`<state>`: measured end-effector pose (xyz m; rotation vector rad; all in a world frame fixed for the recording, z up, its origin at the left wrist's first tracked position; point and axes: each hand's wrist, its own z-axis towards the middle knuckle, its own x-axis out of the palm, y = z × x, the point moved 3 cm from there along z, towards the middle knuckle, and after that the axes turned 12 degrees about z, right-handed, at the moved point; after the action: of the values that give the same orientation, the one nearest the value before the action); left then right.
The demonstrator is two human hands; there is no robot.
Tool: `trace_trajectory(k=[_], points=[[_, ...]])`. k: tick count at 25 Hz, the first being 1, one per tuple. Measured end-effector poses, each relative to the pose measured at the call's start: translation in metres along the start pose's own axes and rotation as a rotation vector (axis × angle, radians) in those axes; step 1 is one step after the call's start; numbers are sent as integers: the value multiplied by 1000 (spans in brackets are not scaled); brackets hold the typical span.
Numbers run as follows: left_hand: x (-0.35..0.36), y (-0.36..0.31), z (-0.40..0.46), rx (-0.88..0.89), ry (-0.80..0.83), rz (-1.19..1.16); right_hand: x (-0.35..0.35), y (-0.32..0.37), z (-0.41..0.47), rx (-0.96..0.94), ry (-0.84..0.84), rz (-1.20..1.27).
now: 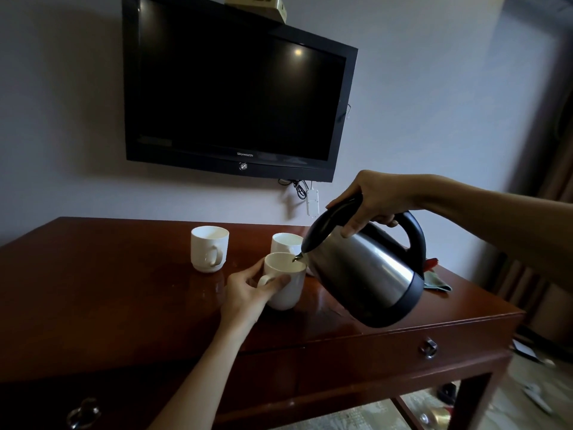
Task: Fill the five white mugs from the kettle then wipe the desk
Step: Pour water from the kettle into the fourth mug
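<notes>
Three white mugs show on the dark wooden desk [108, 274]. My left hand [248, 293] grips the nearest mug [286, 290] by its handle and side. My right hand [375, 200] holds the black handle of a steel kettle [366, 268], tilted with its spout over that mug's rim. A second mug [210, 248] stands to the left at the back. The third mug [285, 243] is partly hidden behind the held mug and the kettle. A green and red cloth [435, 279] lies on the desk behind the kettle.
A black television [235, 88] hangs on the wall above the desk, with cables and a white adapter [312, 201] below it. The desk has drawers with metal pulls [428, 347]. Curtains [552, 150] hang at the right; small objects lie on the floor [536, 395].
</notes>
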<state>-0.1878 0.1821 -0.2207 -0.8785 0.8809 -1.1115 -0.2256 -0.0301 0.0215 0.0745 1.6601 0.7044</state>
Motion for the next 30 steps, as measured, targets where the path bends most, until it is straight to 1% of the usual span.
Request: trace_trajectory(k=[6, 13, 22, 30], points=[[-1, 0, 0, -23, -21, 36, 0, 2, 0, -2, 0, -8], [-2, 0, -3, -5, -6, 19, 0, 3, 2, 11, -5, -22], [-4, -2, -4, -22, -9, 54, 2, 12, 2, 7, 12, -43], [-3, 2, -1, -21, -10, 57, 5, 6, 1, 16, -10, 6]])
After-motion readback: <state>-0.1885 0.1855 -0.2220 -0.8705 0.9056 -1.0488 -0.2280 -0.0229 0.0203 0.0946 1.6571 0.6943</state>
